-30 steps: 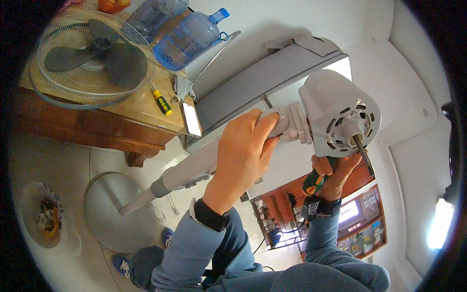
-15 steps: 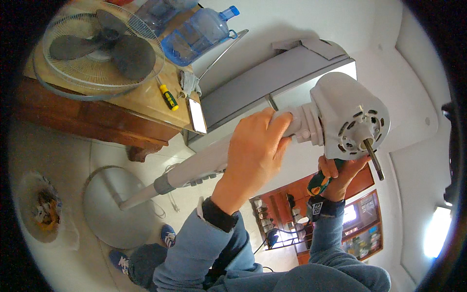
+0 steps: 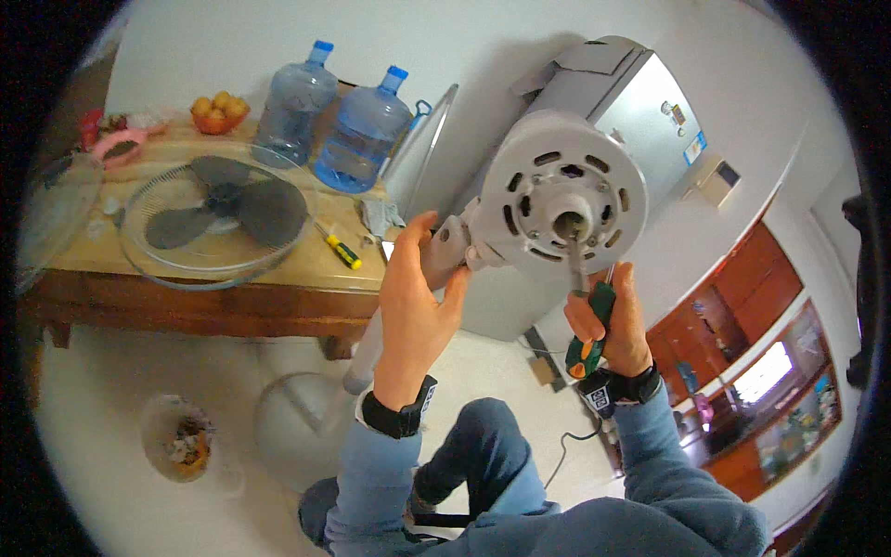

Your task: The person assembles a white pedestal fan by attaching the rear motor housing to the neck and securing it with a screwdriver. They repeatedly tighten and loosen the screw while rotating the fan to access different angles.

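A white fan motor housing (image 3: 529, 172) faces me, with slots round its front and a metal shaft (image 3: 576, 265) sticking out of the centre. My left hand (image 3: 408, 306) is wrapped round the white neck (image 3: 448, 252) just below the housing. In my right hand (image 3: 624, 325), under the housing's lower right, is a screwdriver (image 3: 594, 325) with a dark green and orange handle. Its handle slants upward, close to the shaft; its tip is hard to make out. From my left hand the fan pole (image 3: 367, 357) runs down to a round grey base (image 3: 288, 432) on the floor.
On the wooden table (image 3: 232, 299) at left lie a fan blade (image 3: 264, 212) in its wire guard and a yellow-black screwdriver (image 3: 343, 252). Two blue water jugs (image 3: 364, 139) and a bowl of fruit (image 3: 220, 113) stand behind. A refrigerator (image 3: 654, 121) is beyond the motor; a waste bin (image 3: 181, 441) stands lower left.
My view has turned, and the motor's front now points more toward me. Both hands keep their holds; the screwdriver in my right hand now shows more fully.
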The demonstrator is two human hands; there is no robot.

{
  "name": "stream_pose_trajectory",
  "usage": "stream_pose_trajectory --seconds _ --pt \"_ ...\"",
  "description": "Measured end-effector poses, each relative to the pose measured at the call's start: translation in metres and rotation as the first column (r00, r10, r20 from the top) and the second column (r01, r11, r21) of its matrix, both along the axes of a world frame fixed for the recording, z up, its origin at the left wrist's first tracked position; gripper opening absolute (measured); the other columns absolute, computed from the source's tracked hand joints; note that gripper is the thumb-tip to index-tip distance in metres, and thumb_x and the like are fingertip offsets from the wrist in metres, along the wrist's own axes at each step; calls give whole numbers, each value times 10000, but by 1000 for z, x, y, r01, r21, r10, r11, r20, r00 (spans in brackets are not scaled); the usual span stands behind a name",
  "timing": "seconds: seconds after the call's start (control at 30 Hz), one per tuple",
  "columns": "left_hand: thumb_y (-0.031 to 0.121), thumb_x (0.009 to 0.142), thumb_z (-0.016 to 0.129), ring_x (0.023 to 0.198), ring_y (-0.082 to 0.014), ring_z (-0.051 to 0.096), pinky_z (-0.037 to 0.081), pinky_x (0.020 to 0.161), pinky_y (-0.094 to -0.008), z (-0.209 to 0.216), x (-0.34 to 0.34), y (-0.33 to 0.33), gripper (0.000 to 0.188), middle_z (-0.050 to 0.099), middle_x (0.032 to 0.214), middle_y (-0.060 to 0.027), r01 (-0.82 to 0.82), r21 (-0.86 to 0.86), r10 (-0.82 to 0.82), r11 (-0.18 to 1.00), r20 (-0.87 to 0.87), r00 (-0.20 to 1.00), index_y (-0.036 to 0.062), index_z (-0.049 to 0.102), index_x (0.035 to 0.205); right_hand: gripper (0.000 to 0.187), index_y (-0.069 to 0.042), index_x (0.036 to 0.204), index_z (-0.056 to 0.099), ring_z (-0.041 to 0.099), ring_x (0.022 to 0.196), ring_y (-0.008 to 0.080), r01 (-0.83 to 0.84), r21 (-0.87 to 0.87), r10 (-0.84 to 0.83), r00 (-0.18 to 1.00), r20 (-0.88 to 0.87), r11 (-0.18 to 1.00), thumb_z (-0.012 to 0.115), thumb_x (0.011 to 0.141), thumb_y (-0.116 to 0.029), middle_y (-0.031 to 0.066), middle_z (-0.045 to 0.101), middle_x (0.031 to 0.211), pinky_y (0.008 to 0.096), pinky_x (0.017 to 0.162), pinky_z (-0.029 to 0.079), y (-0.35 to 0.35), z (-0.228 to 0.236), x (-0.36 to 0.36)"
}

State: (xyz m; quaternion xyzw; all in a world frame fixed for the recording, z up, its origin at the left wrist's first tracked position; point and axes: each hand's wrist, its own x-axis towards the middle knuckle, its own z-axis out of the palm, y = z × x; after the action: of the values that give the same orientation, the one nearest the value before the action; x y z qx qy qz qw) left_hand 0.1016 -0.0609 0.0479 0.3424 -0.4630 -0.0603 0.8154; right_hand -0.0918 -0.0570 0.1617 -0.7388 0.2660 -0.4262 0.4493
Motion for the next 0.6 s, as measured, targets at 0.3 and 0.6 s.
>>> stream_pose_trajectory --seconds 0.3,0.6 --pt "110 600 817 1362 -330 226 223 1100 -413 53 -24 47 1167 162 1469 -244 -71 -73 85 995 227 970 -21 26 1448 421 -70 1157 475 410 489 85 -323 646 99 928 358 691 416 940 -426 209 599 1054 242 463 393 -23 -49 -42" --pt "45 580 848 1289 -295 319 318 1059 -406 97 -50 34 1334 186 1450 -181 -146 87 130 986 163 978 161 -154 1453 201 -26 1062 456 530 675 195 -495 867 -403 782 476 63 456 910 -157 137 550 908 324 664 486 -38 -168 -63"
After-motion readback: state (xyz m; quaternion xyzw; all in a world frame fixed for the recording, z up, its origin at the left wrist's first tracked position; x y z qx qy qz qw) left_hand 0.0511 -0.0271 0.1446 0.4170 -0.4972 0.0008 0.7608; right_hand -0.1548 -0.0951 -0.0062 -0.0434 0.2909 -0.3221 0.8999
